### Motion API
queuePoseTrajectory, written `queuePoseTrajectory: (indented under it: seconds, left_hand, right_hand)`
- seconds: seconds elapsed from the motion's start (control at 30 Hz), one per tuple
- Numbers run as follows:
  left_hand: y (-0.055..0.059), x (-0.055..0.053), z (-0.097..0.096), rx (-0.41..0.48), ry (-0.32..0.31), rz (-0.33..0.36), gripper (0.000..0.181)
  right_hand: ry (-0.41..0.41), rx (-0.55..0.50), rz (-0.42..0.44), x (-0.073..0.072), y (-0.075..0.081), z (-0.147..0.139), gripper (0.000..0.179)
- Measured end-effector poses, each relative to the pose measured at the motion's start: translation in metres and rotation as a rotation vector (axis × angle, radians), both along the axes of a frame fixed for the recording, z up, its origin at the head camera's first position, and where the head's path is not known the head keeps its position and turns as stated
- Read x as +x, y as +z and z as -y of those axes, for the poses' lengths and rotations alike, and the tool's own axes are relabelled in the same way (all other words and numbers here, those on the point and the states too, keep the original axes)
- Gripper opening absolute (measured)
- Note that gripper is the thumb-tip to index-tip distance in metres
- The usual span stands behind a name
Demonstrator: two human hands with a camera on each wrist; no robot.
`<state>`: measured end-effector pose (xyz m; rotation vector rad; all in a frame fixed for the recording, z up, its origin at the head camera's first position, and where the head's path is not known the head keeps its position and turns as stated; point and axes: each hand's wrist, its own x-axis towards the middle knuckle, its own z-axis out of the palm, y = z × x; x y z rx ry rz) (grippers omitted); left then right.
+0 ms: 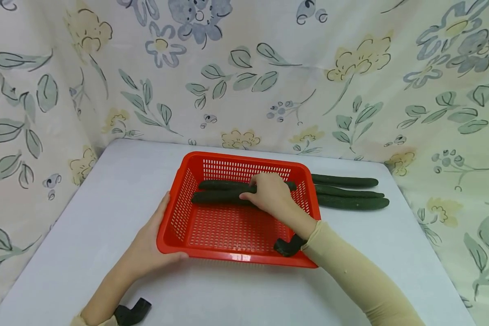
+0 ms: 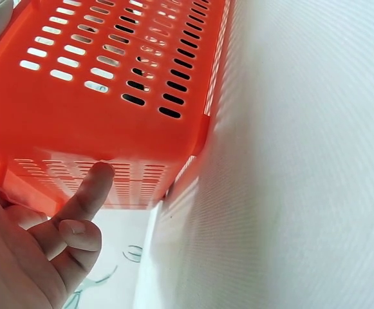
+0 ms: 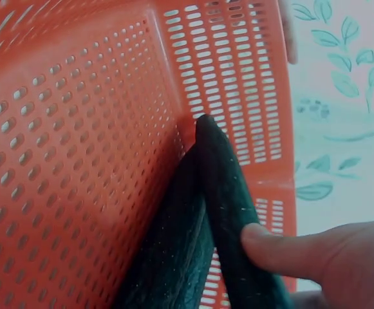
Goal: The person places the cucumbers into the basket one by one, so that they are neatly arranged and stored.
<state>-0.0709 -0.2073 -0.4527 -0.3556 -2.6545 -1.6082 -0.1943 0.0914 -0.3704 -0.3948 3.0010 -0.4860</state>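
A red plastic basket (image 1: 244,259) with slotted walls stands on the white table. My left hand (image 1: 146,246) holds its near left corner, thumb on the front rim and fingers along the left side. In the left wrist view one fingertip (image 2: 101,172) touches the outer wall. My right hand (image 1: 270,194) reaches inside and grips a dark green cucumber (image 1: 218,197), its thumb (image 3: 264,248) pressing the skin in the right wrist view. A second cucumber (image 1: 220,184) lies beside it in the basket, partly hidden by the hand.
Three more cucumbers (image 1: 352,202) lie side by side on the table (image 1: 362,253), against the basket's right side. A flowered curtain (image 1: 236,113) hangs behind the table and along both sides. Black devices (image 1: 287,246) are worn on both wrists.
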Motion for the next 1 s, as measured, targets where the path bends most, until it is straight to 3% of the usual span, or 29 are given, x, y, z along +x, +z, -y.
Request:
queuePoseTrajectory:
  seconds: [0.33,0.6,1.0]
  left_hand:
    - [0.0,0.002,-0.001,-0.014,0.007,-0.002,0.138]
    - [0.002,0.002,-0.001,0.006,0.001,0.008,0.137]
    - [0.001,0.001,-0.001,0.006,0.006,0.004,0.137]
  right_hand:
    - [0.172,0.171,0.183,-0.001,-0.008,0.002,0.03]
    - [0.222,0.235,0.119,-0.007,-0.021,0.003,0.029]
    - [0.201,0.154,0.112,-0.01,-0.028,0.002,0.034]
